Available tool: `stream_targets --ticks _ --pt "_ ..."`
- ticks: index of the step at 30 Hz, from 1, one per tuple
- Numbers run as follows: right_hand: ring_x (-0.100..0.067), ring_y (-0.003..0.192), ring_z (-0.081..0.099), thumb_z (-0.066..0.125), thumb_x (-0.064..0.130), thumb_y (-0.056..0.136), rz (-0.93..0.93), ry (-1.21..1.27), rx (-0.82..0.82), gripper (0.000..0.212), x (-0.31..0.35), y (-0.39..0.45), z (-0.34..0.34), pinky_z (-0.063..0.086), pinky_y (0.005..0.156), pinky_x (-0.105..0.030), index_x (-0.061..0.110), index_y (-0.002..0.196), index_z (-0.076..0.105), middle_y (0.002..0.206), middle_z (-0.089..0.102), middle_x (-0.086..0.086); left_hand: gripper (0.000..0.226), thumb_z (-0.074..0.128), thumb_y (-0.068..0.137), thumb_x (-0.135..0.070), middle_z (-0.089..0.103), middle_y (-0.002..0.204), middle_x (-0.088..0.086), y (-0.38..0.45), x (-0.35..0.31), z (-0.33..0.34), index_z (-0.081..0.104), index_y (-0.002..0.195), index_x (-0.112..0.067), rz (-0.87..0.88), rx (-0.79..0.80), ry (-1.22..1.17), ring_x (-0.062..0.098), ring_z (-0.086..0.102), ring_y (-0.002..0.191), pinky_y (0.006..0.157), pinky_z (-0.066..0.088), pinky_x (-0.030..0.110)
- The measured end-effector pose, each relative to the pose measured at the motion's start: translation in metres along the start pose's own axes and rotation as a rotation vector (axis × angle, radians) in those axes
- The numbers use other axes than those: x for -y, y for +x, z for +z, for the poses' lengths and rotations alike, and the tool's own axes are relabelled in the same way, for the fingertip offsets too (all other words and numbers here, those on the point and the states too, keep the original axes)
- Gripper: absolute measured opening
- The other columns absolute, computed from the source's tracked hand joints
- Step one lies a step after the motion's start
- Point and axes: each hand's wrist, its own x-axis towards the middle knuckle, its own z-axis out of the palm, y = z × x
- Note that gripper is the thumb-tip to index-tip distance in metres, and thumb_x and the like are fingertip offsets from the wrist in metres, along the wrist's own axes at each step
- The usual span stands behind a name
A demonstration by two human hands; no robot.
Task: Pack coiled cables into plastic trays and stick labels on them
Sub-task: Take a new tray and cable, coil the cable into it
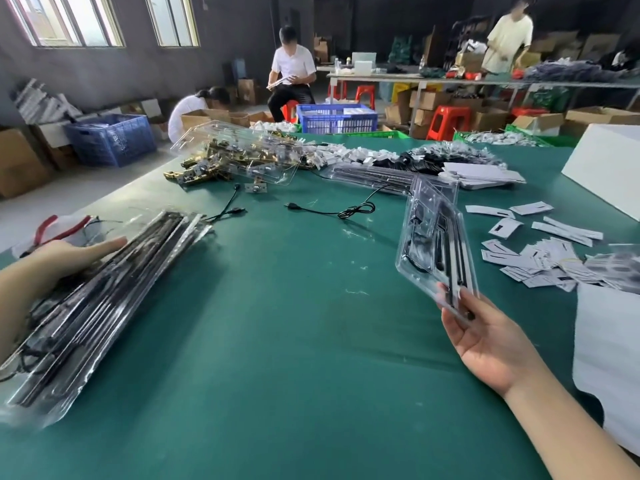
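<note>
Green table is carrying packed trays at 9 o'clock under the flat left hand; right hand is pinching 1 filled tray, labels waiting at 3 o'clock.

I see a matt green table top, felt-like. Tray is clear glossy plastic; the stacked trays too, shiny with glare. Labels look like matt white paper. Hinges are brassy shiny metal. Crate is blue plastic.
</note>
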Motion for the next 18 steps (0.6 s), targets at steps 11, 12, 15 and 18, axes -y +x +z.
stream_targets --ticks 11,12,15,18 --pt "-0.018 0.071 0.073 0.059 0.011 0.081 0.035 -0.119 0.072 0.023 0.003 -0.002 -0.002 0.058 0.053 -0.024 0.008 0.102 0.069 0.098 0.074 -0.011 0.049 0.056 0.093 -0.027 0.049 0.135 0.023 -0.084 -0.127 0.069 0.047 0.134 -0.002 0.719 -0.566 0.16 0.035 0.042 0.127 0.106 0.034 0.048" --pt "-0.019 0.07 0.072 0.059 0.011 0.082 0.042 -0.166 0.097 0.025 0.006 -0.003 -0.003 0.058 0.053 -0.025 0.007 0.105 0.069 0.099 0.074 -0.012 0.049 0.058 0.092 -0.021 0.048 0.137 0.021 -0.102 -0.15 0.08 0.045 0.136 -0.003 0.797 -0.506 0.097 0.031 0.041 0.128 0.107 0.032 0.042" --pt "-0.019 0.07 0.069 0.061 0.008 0.079 0.057 -0.404 0.191 0.034 0.018 -0.009 -0.009 0.056 0.055 -0.025 0.004 0.113 0.067 0.098 0.073 -0.012 0.052 0.057 0.089 -0.017 0.045 0.139 0.01 -0.149 -0.209 0.102 0.043 0.138 -0.01 1.076 -0.371 0.03 0.015 0.039 0.124 0.102 0.028 0.028" --pt "-0.016 0.082 0.069 0.078 0.012 0.065 0.161 -0.593 0.323 0.049 0.03 -0.016 -0.014 0.054 0.061 -0.021 0.016 0.113 0.071 0.102 0.072 -0.008 0.058 0.053 0.09 -0.039 0.041 0.144 0.007 -0.169 -0.26 0.113 0.041 0.141 -0.015 1.183 -0.307 0.047 0.018 0.036 0.131 0.109 0.028 0.036"
